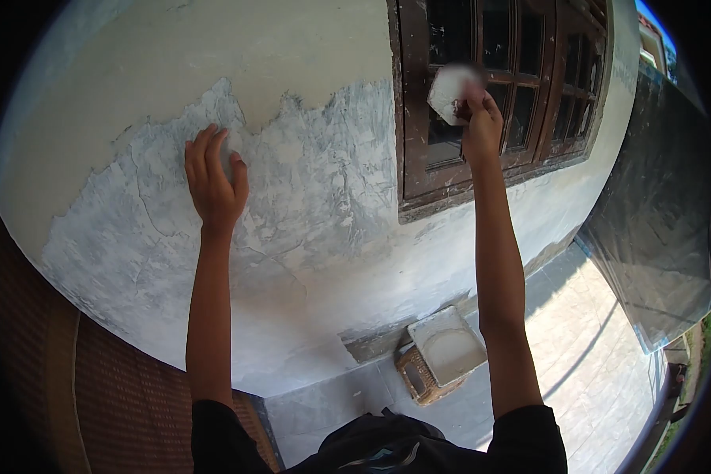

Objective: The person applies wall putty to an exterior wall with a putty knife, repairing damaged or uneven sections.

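My left hand (216,178) is raised against the wall (316,174), its fingers apart on the patchy white and grey area below the cream paint. Up at the right, in front of the brown window frame (419,158), my right hand (482,118) grips a pale, flat scraper-like piece (448,95). White material coats the piece, and its upper right part is blurred. The fingers of my right hand are closed round its edge.
A white tray (448,345) with pale material inside sits on a woven stool (419,379) by the wall's foot. Dark plastic sheeting (648,197) hangs at the right. Brown woven panels (134,379) stand at the lower left. Sunlight falls on the tiled floor (584,340).
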`<state>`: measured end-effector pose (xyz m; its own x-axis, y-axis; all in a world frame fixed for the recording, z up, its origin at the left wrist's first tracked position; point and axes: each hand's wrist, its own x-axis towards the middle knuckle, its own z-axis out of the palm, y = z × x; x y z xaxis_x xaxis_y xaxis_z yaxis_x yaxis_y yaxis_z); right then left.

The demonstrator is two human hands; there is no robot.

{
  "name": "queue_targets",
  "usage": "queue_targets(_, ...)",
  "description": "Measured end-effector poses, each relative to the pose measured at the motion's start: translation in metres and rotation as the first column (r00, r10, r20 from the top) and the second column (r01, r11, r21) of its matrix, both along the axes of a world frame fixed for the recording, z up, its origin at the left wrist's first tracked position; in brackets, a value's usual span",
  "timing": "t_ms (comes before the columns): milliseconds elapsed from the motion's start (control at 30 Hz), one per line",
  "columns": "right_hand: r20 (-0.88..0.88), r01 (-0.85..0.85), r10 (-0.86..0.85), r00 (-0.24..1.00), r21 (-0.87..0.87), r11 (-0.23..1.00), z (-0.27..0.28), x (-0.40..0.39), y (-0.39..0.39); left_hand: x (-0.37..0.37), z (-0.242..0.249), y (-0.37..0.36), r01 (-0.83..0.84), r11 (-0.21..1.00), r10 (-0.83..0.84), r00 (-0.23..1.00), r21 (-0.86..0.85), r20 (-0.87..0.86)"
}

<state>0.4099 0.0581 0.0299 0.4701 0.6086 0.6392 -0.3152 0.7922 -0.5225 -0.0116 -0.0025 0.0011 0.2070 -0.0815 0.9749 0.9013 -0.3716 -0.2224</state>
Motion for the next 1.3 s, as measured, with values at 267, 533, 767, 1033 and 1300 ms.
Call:
queue_targets(267,-0.081,-0.182,0.172,0.982,-0.15,0.972,-0.086,0.018,-0.031,0.066,-0.036,-0.006,0.366,0.927,-0.367,0.93,-0.082,-0.004)
queue_targets(533,-0.024,-0.03,0.023,0.999,-0.39,0.92,-0.16,0.077,-0.098,0.181,-0.116,0.011,0.724,0.567,-0.672,0.682,-0.393,0.289)
queue_targets(767,-0.032,0.078,-0.13,0.991,-0.647,0.759,-0.289,0.126,-0.165,0.265,-0.26,0.013,0.796,0.171,-0.575,0.56,-0.581,0.596)
queue_targets(1033,0.097,0.16,-0.162,0.982,-0.881,0.445,-0.468,0.139,-0.202,0.327,-0.47,-0.028,0.769,-0.248,-0.219,0.548,-0.59,0.807)
queue_targets(1300,0.627,0.598,0.131,0.768,-0.775,0.205,-0.623,0.112,-0.231,0.336,-0.645,-0.082,0.711,-0.541,0.137,0.602,-0.45,0.786)
